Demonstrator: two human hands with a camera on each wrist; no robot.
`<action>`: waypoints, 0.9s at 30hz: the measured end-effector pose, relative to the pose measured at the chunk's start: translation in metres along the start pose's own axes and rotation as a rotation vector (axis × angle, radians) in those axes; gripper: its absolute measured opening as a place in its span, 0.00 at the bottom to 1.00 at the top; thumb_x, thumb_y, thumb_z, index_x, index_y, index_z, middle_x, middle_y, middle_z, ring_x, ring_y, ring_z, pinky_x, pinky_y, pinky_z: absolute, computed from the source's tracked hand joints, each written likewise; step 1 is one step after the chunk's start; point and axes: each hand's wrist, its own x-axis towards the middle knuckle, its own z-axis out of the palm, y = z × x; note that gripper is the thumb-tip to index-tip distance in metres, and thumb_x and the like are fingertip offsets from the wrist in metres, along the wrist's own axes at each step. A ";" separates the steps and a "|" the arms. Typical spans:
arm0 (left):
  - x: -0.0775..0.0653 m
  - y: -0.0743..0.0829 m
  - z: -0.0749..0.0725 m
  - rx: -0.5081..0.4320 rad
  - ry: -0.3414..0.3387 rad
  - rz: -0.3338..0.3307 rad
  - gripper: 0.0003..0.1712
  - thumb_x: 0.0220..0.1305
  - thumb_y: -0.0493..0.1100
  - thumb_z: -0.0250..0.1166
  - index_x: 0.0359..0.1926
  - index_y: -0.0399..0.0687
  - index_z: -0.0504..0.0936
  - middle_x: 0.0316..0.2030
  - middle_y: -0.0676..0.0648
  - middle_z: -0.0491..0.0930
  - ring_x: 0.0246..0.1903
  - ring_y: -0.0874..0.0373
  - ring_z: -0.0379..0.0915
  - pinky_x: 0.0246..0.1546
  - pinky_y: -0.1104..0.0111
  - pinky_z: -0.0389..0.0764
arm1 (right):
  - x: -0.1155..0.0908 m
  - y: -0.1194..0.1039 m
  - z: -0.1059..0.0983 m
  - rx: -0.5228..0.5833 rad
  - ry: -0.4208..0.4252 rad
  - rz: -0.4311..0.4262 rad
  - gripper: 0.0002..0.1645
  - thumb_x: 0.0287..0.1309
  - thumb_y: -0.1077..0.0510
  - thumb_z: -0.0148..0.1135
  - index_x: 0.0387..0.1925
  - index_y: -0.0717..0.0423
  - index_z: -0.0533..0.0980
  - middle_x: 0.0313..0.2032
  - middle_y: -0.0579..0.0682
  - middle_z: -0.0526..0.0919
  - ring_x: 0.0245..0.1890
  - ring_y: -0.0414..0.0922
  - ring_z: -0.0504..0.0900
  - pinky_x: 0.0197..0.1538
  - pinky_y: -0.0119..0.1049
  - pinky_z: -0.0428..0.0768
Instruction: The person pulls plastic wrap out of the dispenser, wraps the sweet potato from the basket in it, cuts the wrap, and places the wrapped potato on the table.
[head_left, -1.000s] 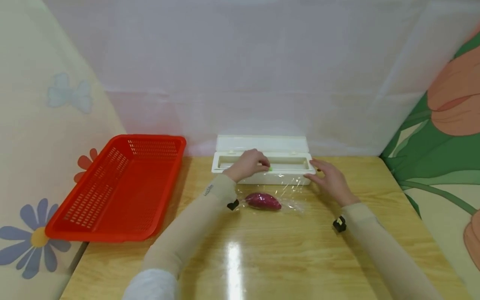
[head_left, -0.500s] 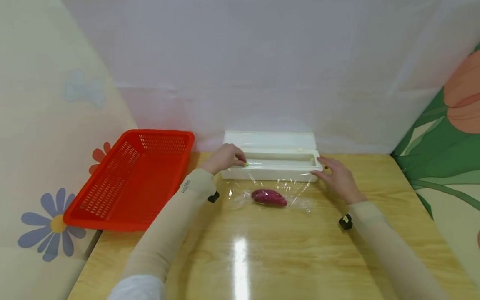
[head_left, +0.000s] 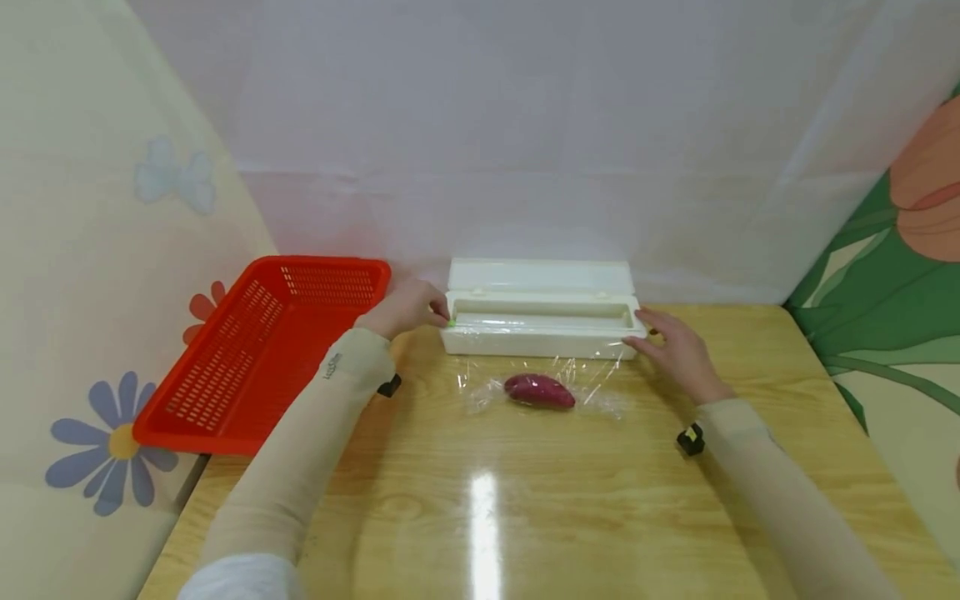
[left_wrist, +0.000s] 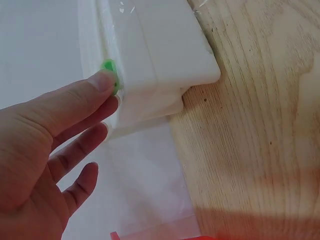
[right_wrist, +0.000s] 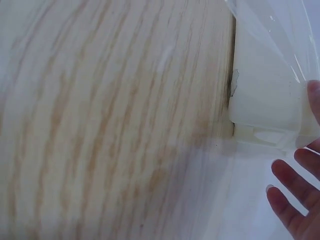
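Wallpaper (head_left: 67,283) at the far left carries a pale blue bow (head_left: 174,181), a purple daisy (head_left: 122,442) with a yellow centre and, partly hidden, a red flower (head_left: 200,307). Next to it a red slotted plastic basket (head_left: 202,442) sits tilted at the left edge of the wood-grain tabletop (head_left: 420,500). Just right of the basket, the left hand (head_left: 405,307) pinches a green slider cutter (left_wrist: 108,64) between thumb and forefinger at the left end of the front edge of a white cling film dispenser (head_left: 542,342); its other fingers bend loosely away from the box. The dispenser's lid (head_left: 540,276) stands open at the back, against the pale backdrop (head_left: 480,150). Clear cling film (head_left: 487,396) runs from the dispenser's front edge down to the tabletop and covers a purple-red sweet potato (head_left: 540,391), which lies lengthwise just in front of the box. At the dispenser's right end, the right hand (head_left: 678,358) grips the corner, thumb in front and fingers behind, the lower fingers spread clear in the right wrist view. Farthest right, a wall mural (head_left: 885,308) shows large orange petals over green leaves.
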 end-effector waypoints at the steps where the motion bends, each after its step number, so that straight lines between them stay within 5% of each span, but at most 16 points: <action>1: 0.000 -0.001 0.000 -0.006 -0.001 0.001 0.02 0.66 0.37 0.73 0.34 0.43 0.90 0.34 0.49 0.88 0.40 0.51 0.79 0.52 0.55 0.79 | 0.000 0.000 0.000 0.005 0.000 0.001 0.38 0.69 0.47 0.68 0.72 0.61 0.69 0.70 0.66 0.71 0.56 0.64 0.80 0.61 0.67 0.75; 9: -0.002 -0.006 0.010 -0.061 0.012 -0.004 0.03 0.66 0.36 0.72 0.39 0.40 0.89 0.37 0.47 0.88 0.41 0.51 0.80 0.53 0.56 0.80 | -0.004 0.000 0.003 0.074 -0.003 0.017 0.38 0.69 0.48 0.68 0.72 0.62 0.69 0.71 0.67 0.70 0.54 0.64 0.80 0.57 0.65 0.79; 20: -0.007 0.008 0.003 0.006 -0.007 -0.064 0.08 0.68 0.36 0.70 0.46 0.38 0.89 0.43 0.42 0.88 0.46 0.47 0.81 0.57 0.54 0.80 | -0.005 -0.002 -0.002 0.131 -0.066 0.057 0.39 0.72 0.46 0.65 0.76 0.57 0.65 0.73 0.65 0.68 0.51 0.63 0.82 0.51 0.60 0.84; 27: -0.009 0.020 0.008 0.019 0.039 -0.028 0.09 0.70 0.37 0.69 0.47 0.37 0.88 0.44 0.42 0.88 0.48 0.46 0.81 0.57 0.53 0.80 | -0.007 -0.005 -0.007 0.097 -0.083 0.052 0.35 0.74 0.48 0.63 0.74 0.57 0.67 0.70 0.66 0.71 0.54 0.63 0.79 0.53 0.63 0.81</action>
